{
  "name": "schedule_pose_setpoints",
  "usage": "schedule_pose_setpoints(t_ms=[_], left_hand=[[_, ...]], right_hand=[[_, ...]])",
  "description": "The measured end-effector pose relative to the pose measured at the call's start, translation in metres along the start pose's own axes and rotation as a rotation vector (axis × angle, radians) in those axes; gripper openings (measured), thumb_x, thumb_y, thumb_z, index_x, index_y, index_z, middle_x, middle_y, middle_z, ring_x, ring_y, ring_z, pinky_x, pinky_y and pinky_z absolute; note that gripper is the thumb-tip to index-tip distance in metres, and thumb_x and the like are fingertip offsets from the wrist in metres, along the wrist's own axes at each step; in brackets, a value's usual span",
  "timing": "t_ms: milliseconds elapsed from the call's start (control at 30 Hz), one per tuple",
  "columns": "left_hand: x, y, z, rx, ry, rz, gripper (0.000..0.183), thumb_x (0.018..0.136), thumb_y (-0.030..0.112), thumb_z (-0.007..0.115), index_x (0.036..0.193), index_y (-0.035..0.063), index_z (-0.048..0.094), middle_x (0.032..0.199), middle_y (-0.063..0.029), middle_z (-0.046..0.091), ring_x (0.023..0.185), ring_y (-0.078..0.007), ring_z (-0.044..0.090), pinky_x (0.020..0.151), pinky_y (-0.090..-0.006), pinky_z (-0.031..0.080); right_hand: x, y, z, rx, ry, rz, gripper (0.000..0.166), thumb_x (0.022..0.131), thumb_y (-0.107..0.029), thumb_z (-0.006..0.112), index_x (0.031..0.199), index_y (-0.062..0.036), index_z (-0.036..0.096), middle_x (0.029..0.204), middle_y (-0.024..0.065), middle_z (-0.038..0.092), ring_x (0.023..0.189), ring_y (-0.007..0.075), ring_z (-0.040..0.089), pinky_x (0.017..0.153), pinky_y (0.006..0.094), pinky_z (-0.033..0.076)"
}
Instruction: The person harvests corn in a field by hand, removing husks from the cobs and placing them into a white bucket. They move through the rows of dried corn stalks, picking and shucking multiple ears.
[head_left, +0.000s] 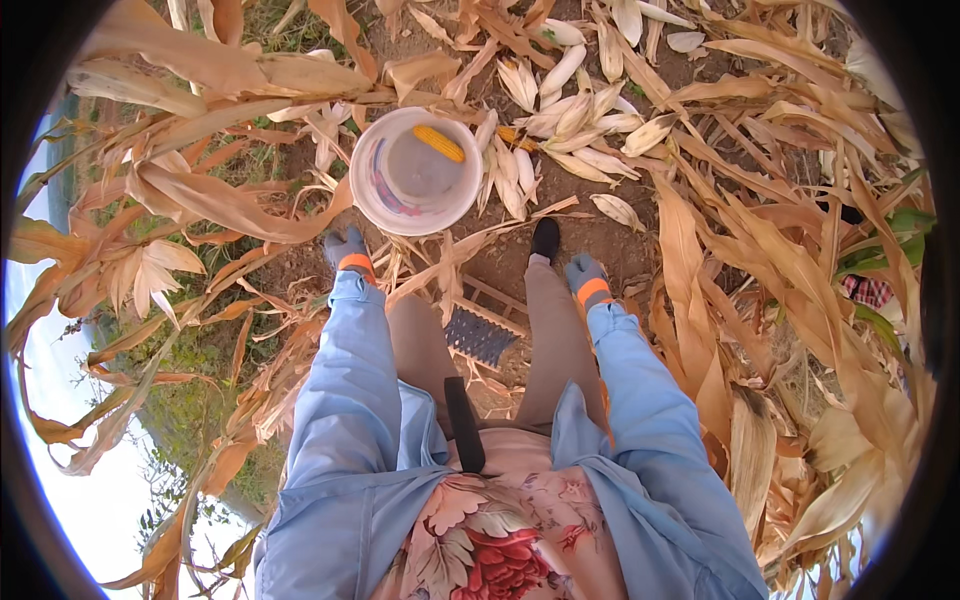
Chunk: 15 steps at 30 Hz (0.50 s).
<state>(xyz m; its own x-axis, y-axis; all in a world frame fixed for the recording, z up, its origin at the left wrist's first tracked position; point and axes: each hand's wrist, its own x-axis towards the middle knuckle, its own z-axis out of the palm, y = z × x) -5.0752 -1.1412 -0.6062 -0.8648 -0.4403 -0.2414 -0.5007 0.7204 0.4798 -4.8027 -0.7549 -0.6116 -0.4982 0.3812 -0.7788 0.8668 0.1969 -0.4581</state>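
Note:
Below the pail's left side, my left hand (347, 251) hangs in a grey glove with an orange cuff, fingers a little apart and nothing visible in it. Beside my right thigh is my right hand (589, 279), gloved the same way and seemingly holding nothing. A whitish plastic pail (417, 223) stands on the soil ahead, nearer my left hand. One husked yellow corn cob (439, 143) lies inside it. To the pail's right, several corn ears in pale husks (577, 139) are heaped on the ground. Another bare cob (516, 138) shows partly among them.
Between my legs is a low stool (480, 334) with a dark woven seat. Dry corn stalks and leaves (697, 277) crowd the right side; more dry leaves (225, 202) arch in at left. Red checked cloth (868, 291) shows through the leaves at far right. A single husked-over ear (618, 211) lies apart.

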Motion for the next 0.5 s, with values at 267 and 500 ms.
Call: schedule_pose_setpoints(t_ms=[267, 500], left_hand=[[-0.089, 0.083, 0.007, -0.398, -0.233, 0.041, 0.042, 0.076, 0.012, 0.063, 0.112, -0.0056, 0.048, 0.096, -0.0131, 0.057, 0.084, -0.0183, 0.054, 0.075, -0.0316, 0.045], [-0.123, 0.091, 0.037, -0.405, -0.465, 0.073, 0.039, 0.080, 0.010, 0.058, 0.114, -0.0045, 0.047, 0.101, -0.0138, 0.056, 0.089, -0.0200, 0.055, 0.078, -0.0300, 0.045]], right_hand=[[0.006, 0.052, -0.012, 0.066, -0.021, 0.079, 0.021, 0.079, -0.022, 0.055, 0.087, -0.0035, 0.060, 0.065, 0.0078, 0.055, 0.061, 0.0159, 0.051, 0.057, 0.0324, 0.043], [0.034, 0.075, 0.016, 0.146, -0.007, 0.108, 0.018, 0.080, -0.020, 0.054, 0.088, -0.0053, 0.061, 0.064, 0.0022, 0.054, 0.053, 0.0093, 0.047, 0.046, 0.0256, 0.037]])
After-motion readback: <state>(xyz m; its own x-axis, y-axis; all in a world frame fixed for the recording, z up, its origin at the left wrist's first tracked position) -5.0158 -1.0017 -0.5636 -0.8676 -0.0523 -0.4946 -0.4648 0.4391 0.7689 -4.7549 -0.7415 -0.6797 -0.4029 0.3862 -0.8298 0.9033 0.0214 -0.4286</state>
